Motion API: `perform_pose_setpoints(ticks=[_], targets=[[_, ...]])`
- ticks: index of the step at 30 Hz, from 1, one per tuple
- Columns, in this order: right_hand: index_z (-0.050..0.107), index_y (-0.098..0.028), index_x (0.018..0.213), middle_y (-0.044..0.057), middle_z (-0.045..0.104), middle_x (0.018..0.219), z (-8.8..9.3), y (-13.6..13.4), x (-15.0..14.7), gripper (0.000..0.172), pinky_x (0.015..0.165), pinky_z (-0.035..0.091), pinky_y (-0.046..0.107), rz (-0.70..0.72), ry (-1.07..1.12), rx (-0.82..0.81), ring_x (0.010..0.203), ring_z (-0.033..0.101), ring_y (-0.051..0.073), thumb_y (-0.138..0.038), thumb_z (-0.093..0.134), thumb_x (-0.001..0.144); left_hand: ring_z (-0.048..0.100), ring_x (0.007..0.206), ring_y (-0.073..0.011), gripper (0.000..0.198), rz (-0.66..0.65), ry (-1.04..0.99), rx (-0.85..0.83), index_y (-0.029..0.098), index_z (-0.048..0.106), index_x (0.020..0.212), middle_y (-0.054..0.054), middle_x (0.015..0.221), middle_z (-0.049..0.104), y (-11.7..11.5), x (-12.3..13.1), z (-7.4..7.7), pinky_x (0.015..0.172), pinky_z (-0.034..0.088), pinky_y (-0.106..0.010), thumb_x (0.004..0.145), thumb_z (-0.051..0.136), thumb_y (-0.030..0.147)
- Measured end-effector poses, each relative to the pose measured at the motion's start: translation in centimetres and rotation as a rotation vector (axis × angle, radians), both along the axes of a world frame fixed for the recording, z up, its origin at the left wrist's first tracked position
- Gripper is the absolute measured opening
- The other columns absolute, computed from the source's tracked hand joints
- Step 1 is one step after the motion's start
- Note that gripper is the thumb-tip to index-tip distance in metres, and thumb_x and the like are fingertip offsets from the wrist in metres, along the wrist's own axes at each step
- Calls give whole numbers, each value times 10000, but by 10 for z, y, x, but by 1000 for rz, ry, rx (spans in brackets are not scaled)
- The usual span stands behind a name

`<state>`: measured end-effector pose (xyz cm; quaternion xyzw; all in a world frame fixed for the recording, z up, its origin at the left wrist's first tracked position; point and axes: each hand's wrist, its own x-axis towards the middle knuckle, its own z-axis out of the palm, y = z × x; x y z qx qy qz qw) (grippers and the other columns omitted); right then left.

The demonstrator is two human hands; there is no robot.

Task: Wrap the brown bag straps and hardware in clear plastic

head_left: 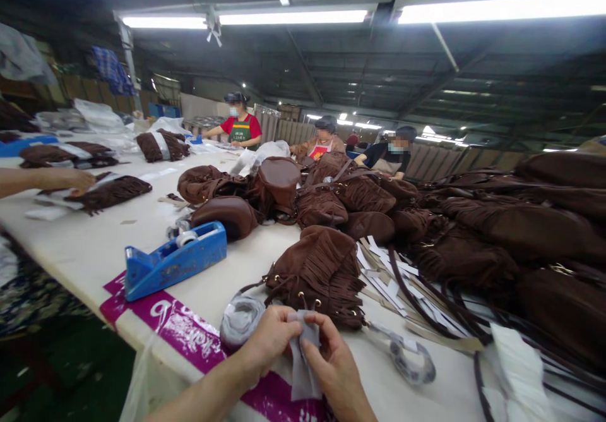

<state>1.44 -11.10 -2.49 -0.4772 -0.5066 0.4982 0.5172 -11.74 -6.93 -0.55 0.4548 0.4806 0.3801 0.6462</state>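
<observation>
Both of my hands pinch a small grey piece of soft wrapping sheet (303, 362) at the near edge of the white table (85, 245). My left hand (267, 340) grips its left side. My right hand (334, 362) grips its right side with thumb and fingers closed. Just beyond them lies a brown fringed suede bag (322, 273) with metal eyelets. A crumpled grey roll of the same sheet (241, 318) sits left of my left hand. A wrapped metal ring or buckle on a strap (409, 359) lies to the right.
A blue tape dispenser (173, 258) stands at the left front, next to a magenta printed plastic bag (180, 330). A large heap of brown bags (473, 226) fills the right and middle. Another person's hand (71, 180) rests on a bag at left. Three people work at the far end.
</observation>
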Motion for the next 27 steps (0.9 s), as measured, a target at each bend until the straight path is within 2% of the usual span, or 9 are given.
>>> perform_pose_setpoints(ticks=[3,6,10,15,17,19,22,24,27], targets=[[601,-233,1071,32,678,946,5,-4,-2,385,648,485,280,27,85,-77,731,613,194,-326,714,715,369,447,-87,56,-18,21,15,176,497,530,65,457,420,5,-2,-1,453,243,-215,495,528,206],[587,-223,1047,11,679,857,0,-2,-4,376,592,477,263,47,119,-78,665,601,178,-312,715,704,383,443,-90,46,-32,52,16,172,515,533,61,466,434,7,-1,0,445,257,-213,486,513,176],[573,-206,942,-19,660,711,-14,1,-8,282,530,449,237,-78,-11,-31,607,588,169,-253,700,694,406,407,-100,89,-42,83,-6,171,523,554,57,454,443,4,0,6,425,297,-218,472,489,163],[566,-204,927,-7,682,779,-12,0,-6,287,632,500,247,-118,180,25,698,635,169,-225,718,684,525,569,-111,164,-326,-323,-177,113,598,634,-19,616,566,1,-17,23,633,484,-262,489,539,161],[572,-203,927,-3,683,787,-8,-1,-6,310,647,506,248,-96,241,39,709,638,166,-240,749,676,540,591,-107,150,-352,-377,-183,114,598,659,-16,631,567,1,-22,25,665,497,-266,515,609,157],[571,-204,922,-9,675,764,-6,-2,-8,336,618,502,238,-74,269,39,679,628,156,-265,779,665,504,526,-87,180,-276,-304,-150,134,570,652,17,575,534,1,-21,21,566,468,-222,513,679,168],[562,-207,900,-22,652,728,-6,-3,-13,344,551,479,216,-71,279,37,623,605,141,-324,791,672,344,376,-50,240,-176,-133,-88,168,522,641,70,458,449,1,-13,8,379,270,-169,528,713,260],[557,-205,889,-22,645,736,-7,-4,-16,328,550,477,212,-88,254,49,636,606,142,-353,775,694,283,361,-44,278,-145,-40,-38,173,525,668,77,453,440,1,-6,1,366,181,-178,556,706,351],[565,-204,933,-5,661,784,-7,-6,-16,286,611,507,232,-114,146,79,698,628,163,-350,720,743,320,438,-58,285,-115,51,81,155,537,639,59,507,451,0,1,-3,414,211,-187,598,665,407]])
